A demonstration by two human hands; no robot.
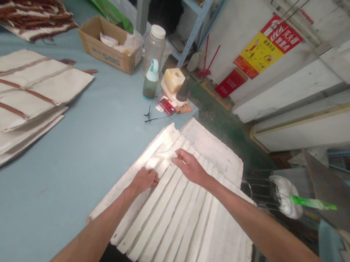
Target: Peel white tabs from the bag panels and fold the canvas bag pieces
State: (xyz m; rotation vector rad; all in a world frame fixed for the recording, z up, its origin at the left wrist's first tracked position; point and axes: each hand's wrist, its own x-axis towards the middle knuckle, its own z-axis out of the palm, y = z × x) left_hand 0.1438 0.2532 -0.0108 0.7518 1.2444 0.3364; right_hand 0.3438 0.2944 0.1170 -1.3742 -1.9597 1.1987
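A row of long, off-white folded strips point(168, 215) lies side by side on a pale slab point(216, 147) at the near edge of the table. Over the upper part of the row, a short glossy white strip point(162, 157) stretches between my hands. My right hand point(190, 165) pinches its right end between thumb and fingers. At its lower left end, my left hand point(144, 179) is closed, fingers curled against the strip and close to the folded row. The left fingertips are partly hidden, and the strip's exact material is unclear.
Flat cream pieces with brown straps point(23, 86) lie on the blue-grey table point(80, 157) at left. Further back stand a cardboard box point(106, 46), a green bottle point(151, 83), a large clear jar point(155, 45) and glasses point(153, 118). A wire rack point(260, 188) is at right.
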